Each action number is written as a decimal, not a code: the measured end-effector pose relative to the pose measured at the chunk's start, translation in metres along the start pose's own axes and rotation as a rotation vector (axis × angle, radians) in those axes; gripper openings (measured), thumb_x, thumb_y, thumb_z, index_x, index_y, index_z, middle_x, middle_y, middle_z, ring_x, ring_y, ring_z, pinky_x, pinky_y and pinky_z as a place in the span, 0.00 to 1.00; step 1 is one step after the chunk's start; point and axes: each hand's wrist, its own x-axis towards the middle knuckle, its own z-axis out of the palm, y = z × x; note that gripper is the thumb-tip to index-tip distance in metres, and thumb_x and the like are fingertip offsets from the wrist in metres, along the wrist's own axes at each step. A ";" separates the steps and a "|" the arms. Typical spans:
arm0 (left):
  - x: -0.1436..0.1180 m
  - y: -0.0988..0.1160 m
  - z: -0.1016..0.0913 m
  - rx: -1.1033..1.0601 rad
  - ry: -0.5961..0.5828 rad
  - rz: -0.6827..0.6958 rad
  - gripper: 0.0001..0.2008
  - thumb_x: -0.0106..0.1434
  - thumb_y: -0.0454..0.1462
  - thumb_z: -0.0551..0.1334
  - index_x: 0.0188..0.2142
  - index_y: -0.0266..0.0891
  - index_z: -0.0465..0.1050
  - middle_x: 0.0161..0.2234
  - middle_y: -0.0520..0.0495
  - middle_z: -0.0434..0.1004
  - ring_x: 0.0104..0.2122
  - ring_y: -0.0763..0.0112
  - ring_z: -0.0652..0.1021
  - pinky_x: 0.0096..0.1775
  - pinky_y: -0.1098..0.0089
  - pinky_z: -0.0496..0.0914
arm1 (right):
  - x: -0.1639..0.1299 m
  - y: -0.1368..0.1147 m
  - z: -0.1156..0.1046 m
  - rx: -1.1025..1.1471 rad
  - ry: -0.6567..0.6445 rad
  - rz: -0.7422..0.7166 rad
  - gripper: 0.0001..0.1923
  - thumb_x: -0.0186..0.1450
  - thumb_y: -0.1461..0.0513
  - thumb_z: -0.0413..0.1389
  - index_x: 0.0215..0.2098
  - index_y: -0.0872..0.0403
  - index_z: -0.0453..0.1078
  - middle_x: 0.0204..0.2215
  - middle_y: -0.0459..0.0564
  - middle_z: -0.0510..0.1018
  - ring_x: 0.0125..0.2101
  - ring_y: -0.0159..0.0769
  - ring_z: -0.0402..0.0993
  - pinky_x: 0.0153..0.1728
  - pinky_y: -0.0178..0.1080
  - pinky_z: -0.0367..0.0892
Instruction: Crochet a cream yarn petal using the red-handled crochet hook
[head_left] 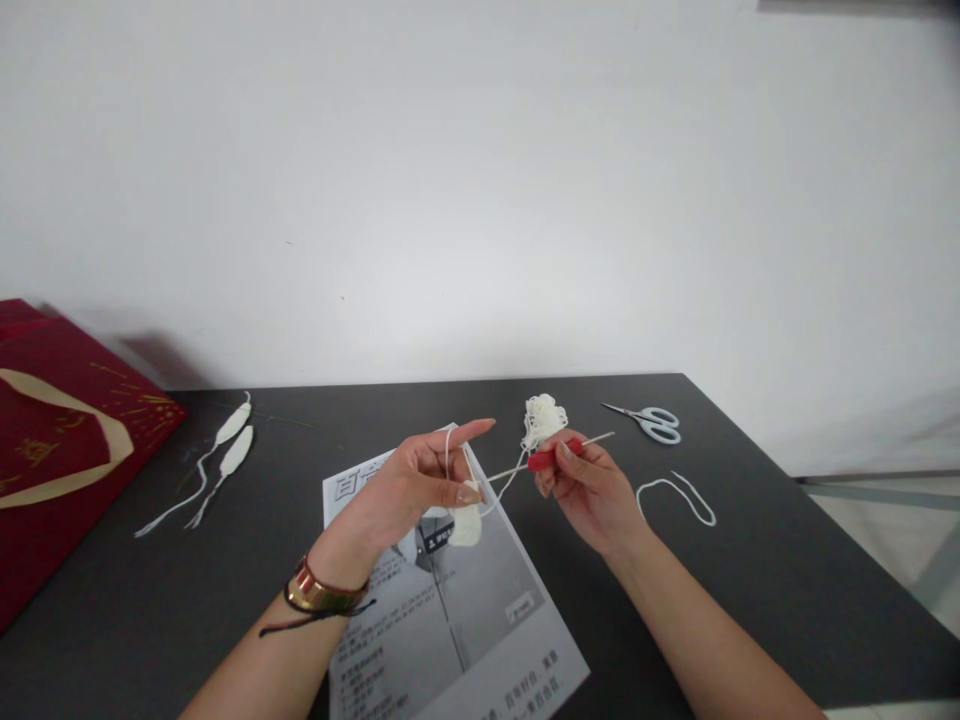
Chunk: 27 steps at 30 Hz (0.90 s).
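My left hand (424, 475) pinches a small white crocheted piece (467, 525) between thumb and fingers. Its index finger points out to the right, with white yarn (448, 450) looped over it. In my right hand (581, 480) is a crochet hook (544, 457) with a red grip, held near its middle. The hook's thin shaft reaches left to the top of the crocheted piece; whether its tip sits inside a stitch is too small to tell. Behind my right hand lies a loose heap of white yarn (544, 418), and a strand runs from it toward the piece.
A printed sheet (510, 650) lies under my left hand on the dark table (750, 600). Scissors (652, 420) and a short yarn scrap (694, 500) are at the right. Two white crocheted pieces (236, 450) with yarn tails lie left, near a red gift bag (67, 440).
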 end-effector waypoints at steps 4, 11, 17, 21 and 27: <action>0.002 -0.004 0.005 0.109 0.103 0.077 0.30 0.49 0.30 0.70 0.53 0.43 0.71 0.24 0.55 0.70 0.24 0.78 0.71 0.30 0.74 0.65 | 0.002 0.008 0.003 0.129 0.100 0.125 0.07 0.56 0.60 0.64 0.30 0.57 0.76 0.19 0.45 0.76 0.18 0.25 0.68 0.21 0.27 0.70; 0.008 -0.013 0.015 0.028 0.246 0.130 0.32 0.47 0.31 0.71 0.53 0.46 0.71 0.24 0.56 0.68 0.24 0.78 0.71 0.30 0.73 0.66 | -0.002 0.013 0.013 0.130 0.142 0.152 0.10 0.57 0.59 0.64 0.33 0.57 0.75 0.22 0.44 0.77 0.21 0.25 0.70 0.27 0.30 0.76; 0.009 -0.014 0.016 0.012 0.252 0.088 0.32 0.46 0.31 0.72 0.53 0.46 0.71 0.23 0.58 0.67 0.24 0.81 0.70 0.31 0.75 0.65 | -0.001 0.015 0.014 0.099 0.142 0.120 0.09 0.57 0.59 0.64 0.33 0.57 0.75 0.23 0.45 0.78 0.21 0.25 0.70 0.27 0.31 0.76; 0.008 -0.014 0.018 0.021 0.250 0.083 0.31 0.46 0.31 0.72 0.52 0.46 0.72 0.24 0.58 0.66 0.24 0.81 0.68 0.30 0.75 0.65 | 0.000 0.017 0.012 0.100 0.142 0.131 0.10 0.57 0.58 0.64 0.33 0.56 0.75 0.23 0.44 0.77 0.21 0.24 0.70 0.27 0.30 0.76; 0.006 -0.013 0.020 0.041 0.235 0.063 0.29 0.47 0.31 0.71 0.51 0.45 0.73 0.25 0.57 0.66 0.25 0.80 0.68 0.31 0.75 0.64 | 0.000 0.015 0.012 0.093 0.132 0.137 0.11 0.56 0.56 0.64 0.32 0.56 0.74 0.22 0.43 0.75 0.21 0.24 0.69 0.24 0.29 0.75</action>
